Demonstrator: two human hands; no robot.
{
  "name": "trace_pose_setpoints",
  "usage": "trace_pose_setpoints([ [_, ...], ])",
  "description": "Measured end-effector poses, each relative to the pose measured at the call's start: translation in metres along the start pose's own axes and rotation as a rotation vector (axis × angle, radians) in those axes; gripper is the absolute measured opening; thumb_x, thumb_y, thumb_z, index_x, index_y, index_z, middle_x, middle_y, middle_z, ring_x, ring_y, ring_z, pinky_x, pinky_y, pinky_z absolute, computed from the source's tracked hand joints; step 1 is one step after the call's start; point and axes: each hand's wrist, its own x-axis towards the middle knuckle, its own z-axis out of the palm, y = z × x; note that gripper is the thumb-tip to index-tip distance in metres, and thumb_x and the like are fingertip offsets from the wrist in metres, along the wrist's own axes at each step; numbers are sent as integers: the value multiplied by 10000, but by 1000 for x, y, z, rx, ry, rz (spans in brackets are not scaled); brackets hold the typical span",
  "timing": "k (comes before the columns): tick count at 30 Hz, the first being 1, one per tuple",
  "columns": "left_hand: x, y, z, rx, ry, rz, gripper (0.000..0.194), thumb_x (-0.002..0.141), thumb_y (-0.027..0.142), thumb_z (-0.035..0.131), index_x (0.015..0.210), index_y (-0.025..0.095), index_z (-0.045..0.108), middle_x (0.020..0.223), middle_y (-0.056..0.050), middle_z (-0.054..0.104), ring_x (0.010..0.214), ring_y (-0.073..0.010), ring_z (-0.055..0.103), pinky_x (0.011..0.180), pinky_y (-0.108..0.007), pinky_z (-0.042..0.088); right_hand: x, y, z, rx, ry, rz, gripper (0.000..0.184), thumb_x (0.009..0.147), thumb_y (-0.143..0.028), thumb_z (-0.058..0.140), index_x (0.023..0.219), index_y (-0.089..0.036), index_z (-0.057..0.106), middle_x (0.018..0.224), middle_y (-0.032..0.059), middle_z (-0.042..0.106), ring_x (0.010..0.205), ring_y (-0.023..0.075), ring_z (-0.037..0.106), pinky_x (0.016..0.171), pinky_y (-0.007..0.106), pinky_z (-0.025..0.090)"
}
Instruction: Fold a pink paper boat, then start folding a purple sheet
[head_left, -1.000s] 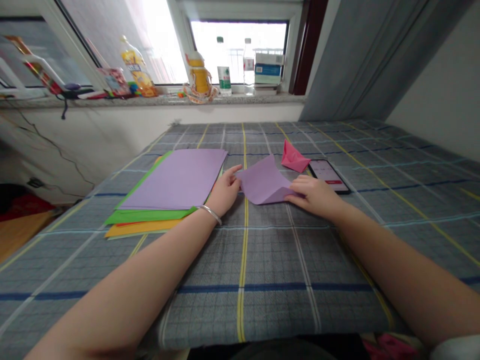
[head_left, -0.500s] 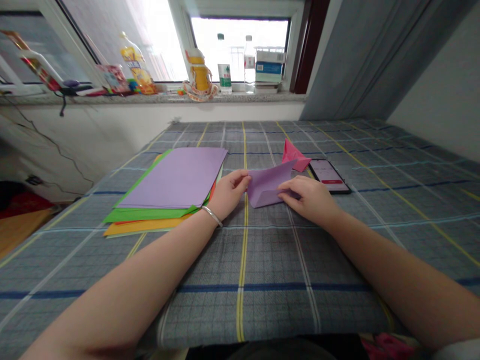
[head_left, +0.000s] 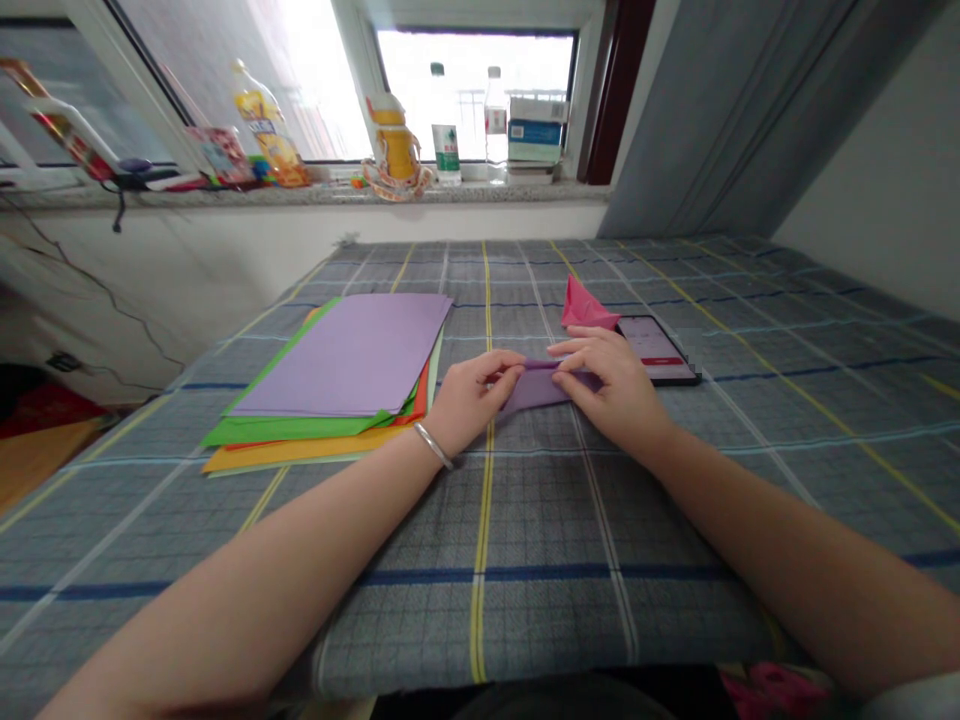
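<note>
A lilac paper sheet (head_left: 536,390) lies folded into a narrow flat strip on the checked grey cover, between my two hands. My left hand (head_left: 476,395) pinches its left end between thumb and fingers, and a metal bangle (head_left: 433,446) sits on that wrist. My right hand (head_left: 607,375) presses and grips the right part, partly hiding the strip. Just beyond my right fingers stands a pink folded paper piece (head_left: 586,308). A stack of coloured paper sheets (head_left: 345,355), lilac on top with green, red and orange showing beneath, lies left of my left hand.
A black phone (head_left: 652,348) with a lit screen lies right of the pink piece. The checked cover (head_left: 525,590) spreads under everything. Bottles, a box and small items (head_left: 397,145) stand on the window sill (head_left: 315,195) beyond the far edge, with a grey curtain (head_left: 720,120) at right.
The lilac sheet has gone from a loose, raised fold to a flat narrow strip. Both hands have closed on it and moved nearer each other.
</note>
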Motion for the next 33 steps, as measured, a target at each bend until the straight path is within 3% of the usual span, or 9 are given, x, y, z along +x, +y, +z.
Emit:
trace_pose_setpoints([
  [3, -1, 2, 3, -46, -57, 13, 245, 879, 272, 510, 1072, 193, 639, 1030, -46, 679, 897, -159, 633, 769, -259, 518, 0, 2, 0, -22, 52, 29, 70, 827, -274, 638, 760, -254, 627, 858, 20, 713, 976, 235, 623, 943, 460, 434],
  [7, 2, -7, 6, -94, -139, 11, 315, 864, 214, 509, 1164, 193, 599, 1129, -58, 653, 971, -168, 621, 827, -282, 510, 2, 1, -4, -34, 97, 3, 89, 833, -286, 633, 752, -253, 620, 855, 11, 711, 903, 212, 631, 944, 441, 420],
  [12, 7, -22, 4, -22, -316, -32, 330, 911, 261, 420, 1163, 196, 624, 1088, -44, 680, 996, -198, 616, 925, -337, 462, 3, -1, -12, -74, 146, 49, 97, 840, -299, 616, 750, -262, 610, 852, 11, 707, 888, 222, 628, 946, 461, 396],
  [18, 6, -20, 3, -107, -390, -13, 315, 916, 341, 435, 1100, 222, 662, 1032, -27, 694, 983, -203, 623, 946, -334, 454, 2, 1, -14, -70, 199, 91, 69, 839, -295, 616, 778, -263, 606, 860, 19, 701, 886, 227, 625, 919, 455, 406],
  [21, 4, -13, 2, -160, -334, -6, 365, 934, 364, 392, 1126, 203, 657, 1078, -37, 686, 1029, -204, 608, 961, -335, 447, 2, -1, -11, -72, 163, 85, 65, 835, -288, 618, 777, -259, 607, 858, 20, 702, 883, 229, 626, 923, 456, 404],
  [24, 0, -2, 3, -106, -176, 24, 412, 940, 412, 380, 1167, 178, 631, 1149, -56, 661, 1074, -205, 584, 963, -315, 435, 2, -4, -6, -64, 115, 59, 54, 828, -289, 625, 785, -259, 611, 866, 16, 706, 884, 226, 627, 928, 452, 402],
  [29, -4, 10, 7, 70, -48, 34, 280, 907, 366, 474, 918, 183, 686, 822, -18, 685, 738, -152, 590, 703, -243, 448, 0, -6, 0, -6, 112, 41, 64, 826, -280, 632, 774, -260, 600, 858, 6, 711, 904, 215, 638, 951, 442, 406],
  [33, -3, 7, 8, 101, -13, 26, 258, 904, 344, 482, 827, 190, 674, 741, 8, 652, 667, -130, 545, 653, -229, 407, 0, -6, 1, -10, 107, 75, 3, 827, -267, 617, 825, -268, 616, 902, 7, 715, 989, 236, 627, 1000, 477, 368],
])
